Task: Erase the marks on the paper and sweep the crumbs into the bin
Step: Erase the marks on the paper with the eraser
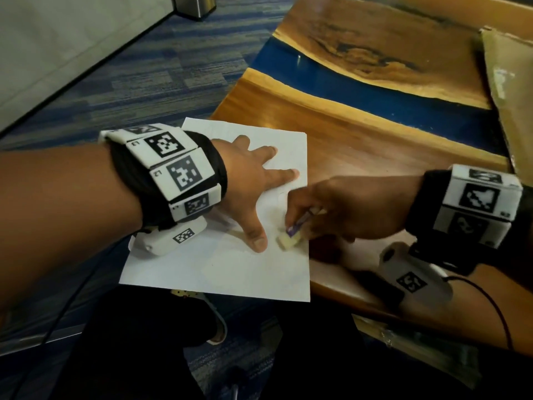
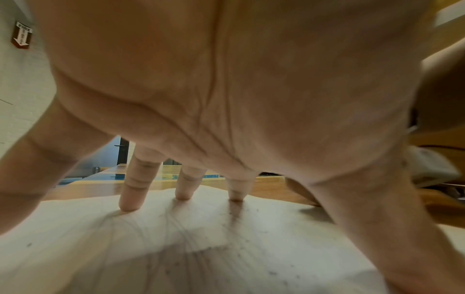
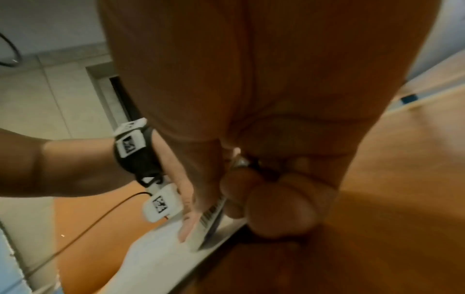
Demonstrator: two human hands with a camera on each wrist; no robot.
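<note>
A white sheet of paper (image 1: 230, 272) lies on the near left corner of the wooden table (image 1: 360, 145), partly overhanging the edge. My left hand (image 1: 253, 180) presses flat on it with fingers (image 2: 130, 191) spread. Faint pencil marks and dark crumbs (image 2: 226, 250) show on the paper (image 2: 176, 248) under the palm. My right hand (image 1: 331, 209) grips a white eraser (image 1: 288, 241) in a purple sleeve, its tip touching the paper beside the left thumb. In the right wrist view the eraser's barcoded sleeve (image 3: 212, 215) sticks out below the curled fingers (image 3: 281, 210).
A cardboard piece (image 1: 507, 90) lies at the table's far right. A metal bin (image 1: 196, 5) stands on the blue carpet at the far left. My legs and a shoe (image 1: 216, 321) are below the paper's overhang. A blue resin strip (image 1: 375, 85) crosses the table.
</note>
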